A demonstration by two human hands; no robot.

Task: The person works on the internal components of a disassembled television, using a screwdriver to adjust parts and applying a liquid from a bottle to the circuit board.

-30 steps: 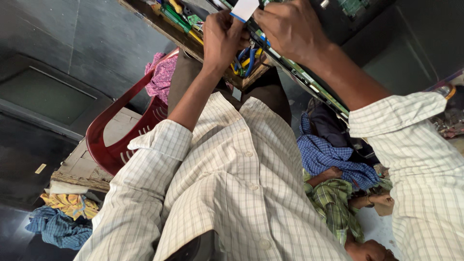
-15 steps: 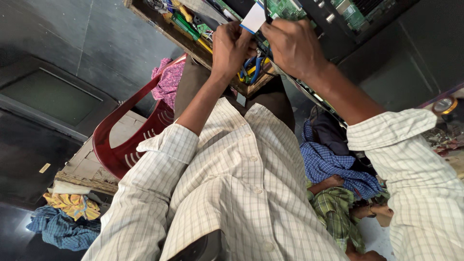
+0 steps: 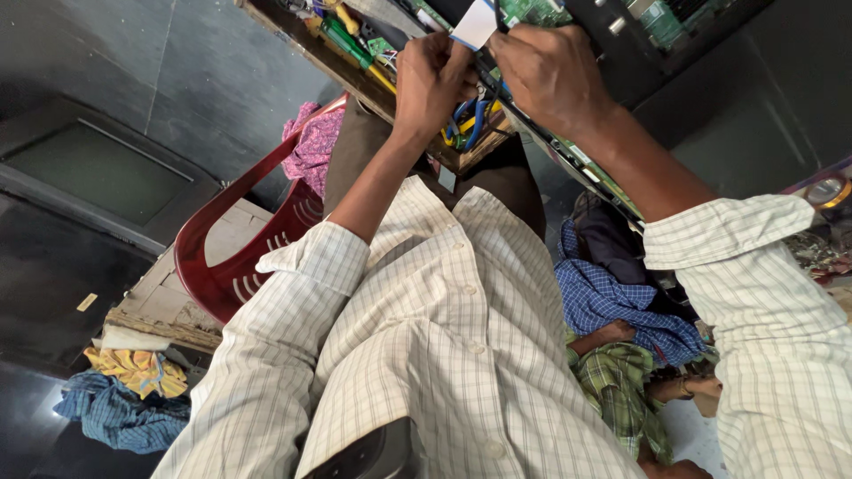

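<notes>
Nearby, dark floor, a red plastic chair (image 3: pixel 231 266) and heaped clothes (image 3: pixel 120 395) crowd the seated person. Farther out, a wooden tool tray (image 3: pixel 373 75) and green circuit board (image 3: pixel 568 151) lie under both hands. Left hand (image 3: pixel 435 80) and right hand (image 3: pixel 550 75) pinch a white flat ribbon cable (image 3: pixel 475 22), angled up-right.

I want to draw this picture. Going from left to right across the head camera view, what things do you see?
Dark screen → blue cloth → red plastic chair → pink cloth → left hand → white flat cable → right hand → blue checked cloth → roll of tape.
</notes>
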